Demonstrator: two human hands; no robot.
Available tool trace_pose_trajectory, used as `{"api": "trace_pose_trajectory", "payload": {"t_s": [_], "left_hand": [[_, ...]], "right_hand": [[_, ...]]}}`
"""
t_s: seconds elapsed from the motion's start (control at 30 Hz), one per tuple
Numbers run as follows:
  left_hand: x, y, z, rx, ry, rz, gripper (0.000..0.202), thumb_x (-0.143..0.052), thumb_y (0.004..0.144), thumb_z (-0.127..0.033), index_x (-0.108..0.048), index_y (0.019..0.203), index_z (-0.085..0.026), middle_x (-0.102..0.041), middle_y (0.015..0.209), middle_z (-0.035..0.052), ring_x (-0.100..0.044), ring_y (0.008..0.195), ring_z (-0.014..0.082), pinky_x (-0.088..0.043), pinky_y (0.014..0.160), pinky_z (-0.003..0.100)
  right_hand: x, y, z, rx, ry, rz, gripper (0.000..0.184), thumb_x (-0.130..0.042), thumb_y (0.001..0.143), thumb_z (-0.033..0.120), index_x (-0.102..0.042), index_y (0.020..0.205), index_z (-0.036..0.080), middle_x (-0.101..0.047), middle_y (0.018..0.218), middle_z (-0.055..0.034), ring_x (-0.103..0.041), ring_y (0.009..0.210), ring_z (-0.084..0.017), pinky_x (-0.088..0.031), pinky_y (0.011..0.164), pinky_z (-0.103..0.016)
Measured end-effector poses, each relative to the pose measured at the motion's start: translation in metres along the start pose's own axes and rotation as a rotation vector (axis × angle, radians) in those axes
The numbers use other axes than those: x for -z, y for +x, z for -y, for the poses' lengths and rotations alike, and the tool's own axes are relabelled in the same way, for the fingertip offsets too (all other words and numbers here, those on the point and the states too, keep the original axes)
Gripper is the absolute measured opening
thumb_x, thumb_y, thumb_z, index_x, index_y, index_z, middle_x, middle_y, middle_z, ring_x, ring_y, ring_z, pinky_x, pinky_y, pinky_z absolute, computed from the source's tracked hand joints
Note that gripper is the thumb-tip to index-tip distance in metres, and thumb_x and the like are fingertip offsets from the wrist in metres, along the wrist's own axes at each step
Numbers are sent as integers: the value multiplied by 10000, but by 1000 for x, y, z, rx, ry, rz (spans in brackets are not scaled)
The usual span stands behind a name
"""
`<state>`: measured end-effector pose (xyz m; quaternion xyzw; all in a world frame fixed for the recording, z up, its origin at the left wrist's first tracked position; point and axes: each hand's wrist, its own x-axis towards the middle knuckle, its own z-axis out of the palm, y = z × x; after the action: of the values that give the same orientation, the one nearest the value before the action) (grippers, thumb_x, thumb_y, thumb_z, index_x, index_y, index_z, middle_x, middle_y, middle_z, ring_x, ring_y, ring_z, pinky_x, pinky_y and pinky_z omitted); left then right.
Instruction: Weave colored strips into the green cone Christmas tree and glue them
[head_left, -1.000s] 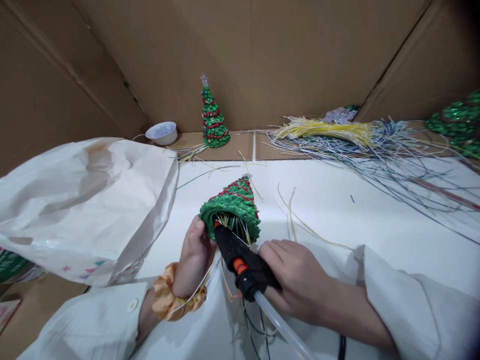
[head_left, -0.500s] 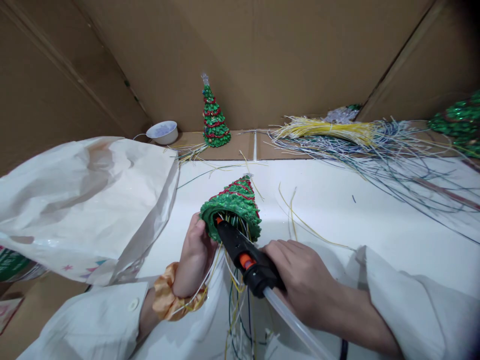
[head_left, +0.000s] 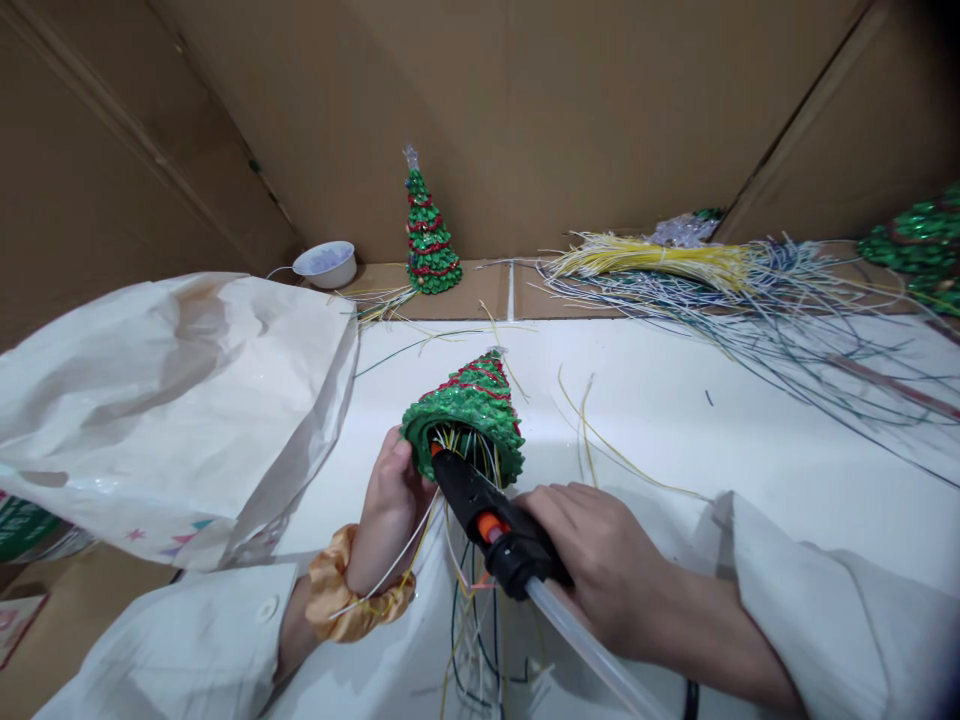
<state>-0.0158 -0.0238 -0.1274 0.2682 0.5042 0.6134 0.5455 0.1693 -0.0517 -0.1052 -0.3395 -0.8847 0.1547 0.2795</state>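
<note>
My left hand (head_left: 395,485) grips the rim of a small green Christmas tree ornament (head_left: 474,393), tipped so its hollow base faces me. Red garland and glitter cover its outside. Thin white, yellow and dark wires (head_left: 472,630) come out of the hollow and hang down below it. Wrapped round the handle of a black hot glue gun (head_left: 480,505) is my right hand (head_left: 600,560). The gun's orange tip sits just inside the left part of the opening. A clear glue stick (head_left: 581,640) sticks out of its back end.
A second tree (head_left: 431,235) stands by the cardboard wall, beside a white bowl (head_left: 325,265). Bundled wires (head_left: 660,262) lie at the back right, near another green tree (head_left: 919,240). A white plastic bag (head_left: 172,400) fills the left; loose wires (head_left: 622,455) lie on the white table.
The glue gun's tip has shifted slightly down and left within the opening, showing more of the wires inside. Some hanging wires have swung a little. Both hands keep their holds.
</note>
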Motion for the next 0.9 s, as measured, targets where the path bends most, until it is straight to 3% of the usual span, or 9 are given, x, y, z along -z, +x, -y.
{"api": "trace_pose_trajectory", "payload": {"t_s": [0.5, 0.9], "left_hand": [[1, -1, 1, 15, -26, 16, 364, -586, 677, -476, -611, 886, -179, -660, 850, 14, -608, 785, 186, -466, 667, 268], [2, 0, 1, 18, -35, 2, 299, -585, 687, -457, -595, 819, -189, -649, 821, -2, -593, 736, 165, -463, 652, 263]], "right_hand": [[-3, 1, -1, 22, -125, -81, 71, -362, 772, 215, -425, 760, 184, -496, 593, -7, -388, 512, -139, -284, 488, -253], [0, 0, -1, 29, -123, -47, 116, -369, 778, 220, -471, 766, 165, -529, 620, -20, -420, 532, -145, -287, 507, -265]]}}
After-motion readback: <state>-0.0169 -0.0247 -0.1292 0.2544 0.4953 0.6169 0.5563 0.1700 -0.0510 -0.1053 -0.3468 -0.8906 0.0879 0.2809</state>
